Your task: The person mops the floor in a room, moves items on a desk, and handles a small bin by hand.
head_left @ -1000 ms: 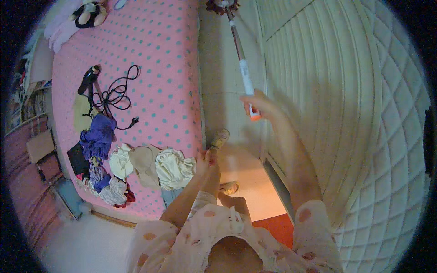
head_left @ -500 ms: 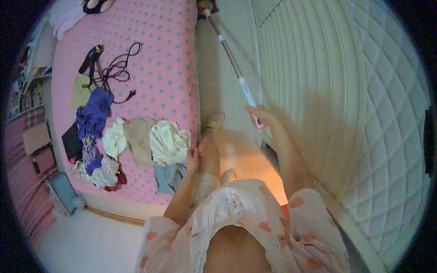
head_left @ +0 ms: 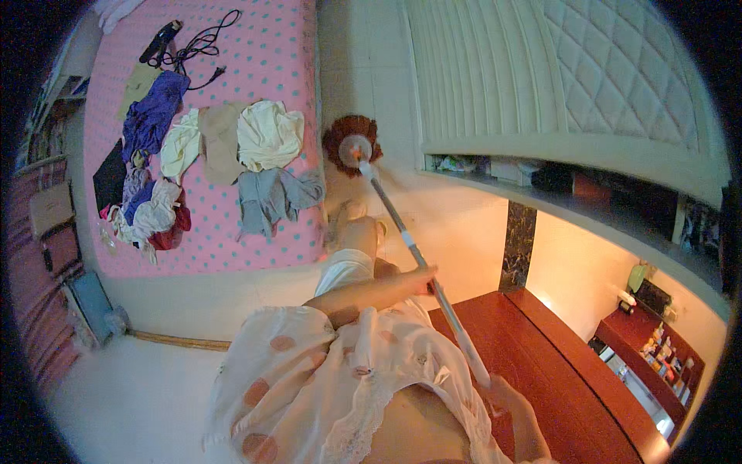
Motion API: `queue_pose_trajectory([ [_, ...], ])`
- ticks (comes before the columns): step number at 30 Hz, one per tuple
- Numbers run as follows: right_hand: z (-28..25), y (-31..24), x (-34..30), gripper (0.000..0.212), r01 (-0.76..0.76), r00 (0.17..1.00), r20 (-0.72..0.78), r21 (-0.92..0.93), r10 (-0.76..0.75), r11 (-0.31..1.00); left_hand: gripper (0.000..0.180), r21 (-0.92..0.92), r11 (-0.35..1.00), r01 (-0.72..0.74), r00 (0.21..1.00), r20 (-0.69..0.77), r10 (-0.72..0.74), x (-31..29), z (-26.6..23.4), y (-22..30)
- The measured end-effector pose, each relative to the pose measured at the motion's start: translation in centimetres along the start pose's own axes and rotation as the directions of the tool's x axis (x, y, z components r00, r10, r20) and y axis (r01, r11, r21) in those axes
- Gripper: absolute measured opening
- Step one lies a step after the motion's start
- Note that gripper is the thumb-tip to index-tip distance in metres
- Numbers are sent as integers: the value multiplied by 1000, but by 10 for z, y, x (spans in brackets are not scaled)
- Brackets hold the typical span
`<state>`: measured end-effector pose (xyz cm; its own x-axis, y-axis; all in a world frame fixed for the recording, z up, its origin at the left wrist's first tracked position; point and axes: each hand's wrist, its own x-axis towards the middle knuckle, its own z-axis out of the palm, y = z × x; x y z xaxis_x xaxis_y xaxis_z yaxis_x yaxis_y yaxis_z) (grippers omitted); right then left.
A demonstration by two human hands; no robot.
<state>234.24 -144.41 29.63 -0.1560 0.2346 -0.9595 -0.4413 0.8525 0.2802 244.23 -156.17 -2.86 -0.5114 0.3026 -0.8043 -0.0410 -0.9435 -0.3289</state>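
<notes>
A spin mop (head_left: 399, 223) slants from the floor up toward my right side. Its round, red-brown mop head (head_left: 352, 124), with a pale disc in the middle, lies flat on the floor beside the bed. Around the middle of the pole my left hand (head_left: 421, 281) is closed, its arm crossing in front of my body. Lower down, my right hand (head_left: 506, 402) grips the white end of the handle. Its fingers are partly hidden and a little blurred.
At left stands a bed with a pink dotted cover (head_left: 212, 259), holding clothes (head_left: 270, 135) and a black corded hair dryer (head_left: 161, 42). Pale padded panels (head_left: 495, 69) line the right, above a shelf of items. A dark red wooden surface (head_left: 533, 363) is close at my right.
The mop head has come back along the floor toward me. My left hand has left my knee and taken hold of the pole. The view has shifted, showing the red wooden surface.
</notes>
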Motion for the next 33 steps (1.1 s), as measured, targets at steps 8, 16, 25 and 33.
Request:
queue_pose_trajectory([
  [8, 76, -33, -14, 31, 97, 993, 24, 364, -114, 926, 17, 335, 936, -105, 958, -220, 186, 6, -58, -3],
  [16, 82, -170, 103, 28, 470, 823, -63, 633, -565, 614, 28, 799, 348, -490, 612, 30, 790, 38, -137, 161],
  [25, 247, -79, 152, 38, 556, 803, -282, 672, -526, 488, 35, 881, 446, -156, 794, -156, 587, -16, -187, 32],
  [33, 426, 154, 55, 43, 169, 983, -68, 696, -170, 698, 24, 776, 625, 82, 961, 104, -255, 28, -278, -274],
])
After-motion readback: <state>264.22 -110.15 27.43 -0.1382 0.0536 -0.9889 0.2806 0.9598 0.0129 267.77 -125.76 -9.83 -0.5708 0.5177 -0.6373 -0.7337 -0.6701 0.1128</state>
